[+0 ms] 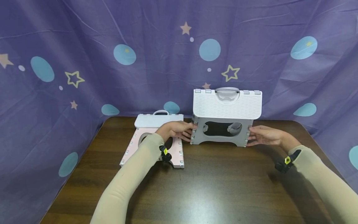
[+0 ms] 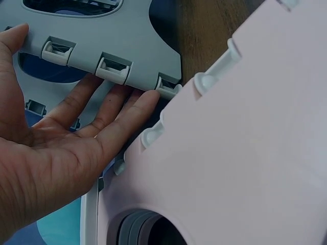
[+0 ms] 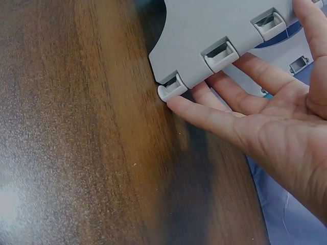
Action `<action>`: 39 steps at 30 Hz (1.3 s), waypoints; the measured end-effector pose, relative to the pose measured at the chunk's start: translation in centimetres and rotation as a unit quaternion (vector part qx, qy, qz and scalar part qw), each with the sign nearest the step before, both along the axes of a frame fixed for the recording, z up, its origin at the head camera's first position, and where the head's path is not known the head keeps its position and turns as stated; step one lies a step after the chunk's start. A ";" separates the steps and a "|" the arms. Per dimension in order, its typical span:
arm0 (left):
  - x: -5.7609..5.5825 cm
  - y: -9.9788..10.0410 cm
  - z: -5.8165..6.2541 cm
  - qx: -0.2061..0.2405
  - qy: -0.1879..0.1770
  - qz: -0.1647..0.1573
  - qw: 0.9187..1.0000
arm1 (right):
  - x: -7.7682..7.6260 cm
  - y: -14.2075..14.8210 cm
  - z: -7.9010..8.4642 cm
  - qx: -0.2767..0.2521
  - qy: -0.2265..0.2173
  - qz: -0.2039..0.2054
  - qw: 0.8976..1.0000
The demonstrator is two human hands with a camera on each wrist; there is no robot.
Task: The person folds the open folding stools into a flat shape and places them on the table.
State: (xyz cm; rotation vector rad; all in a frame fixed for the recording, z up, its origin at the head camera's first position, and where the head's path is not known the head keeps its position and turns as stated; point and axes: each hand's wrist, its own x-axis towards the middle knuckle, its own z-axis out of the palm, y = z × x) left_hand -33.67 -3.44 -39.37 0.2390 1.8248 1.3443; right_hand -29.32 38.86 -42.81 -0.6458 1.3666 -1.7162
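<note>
1. Head view gets the whole gray stool (image 1: 227, 111), upright near the back of the table (image 1: 212, 186), purple curtain (image 1: 167, 37) behind.
2. Left hand's (image 1: 177, 129) grip is holding its left side, right hand's (image 1: 267, 137) grip the other.
3. Wrist views show the chunky clips (image 3: 221, 56) there way better than the head one.
4. Pink stool (image 1: 176, 152) is just left; the left sleeve (image 1: 126, 177) blocks some of it, and it fills much of the left wrist view.

Curtained off, room type unclear: purple star-print curtain (image 1: 162, 56) behind 1 wood-grain table (image 1: 212, 183)
</note>
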 end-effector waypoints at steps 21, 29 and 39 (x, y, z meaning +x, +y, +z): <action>0.2 -0.1 0.0 -0.001 0.002 0.001 1.000 | 0.1 -0.1 0.2 -0.005 -0.003 0.012 1.000; 0.2 -0.1 -0.1 -0.002 0.004 -0.001 1.000 | 0.0 -0.2 0.1 -0.005 -0.004 0.010 1.000; 0.2 -0.1 0.0 0.000 0.004 -0.003 1.000 | -0.2 0.0 0.0 0.001 0.001 0.010 1.000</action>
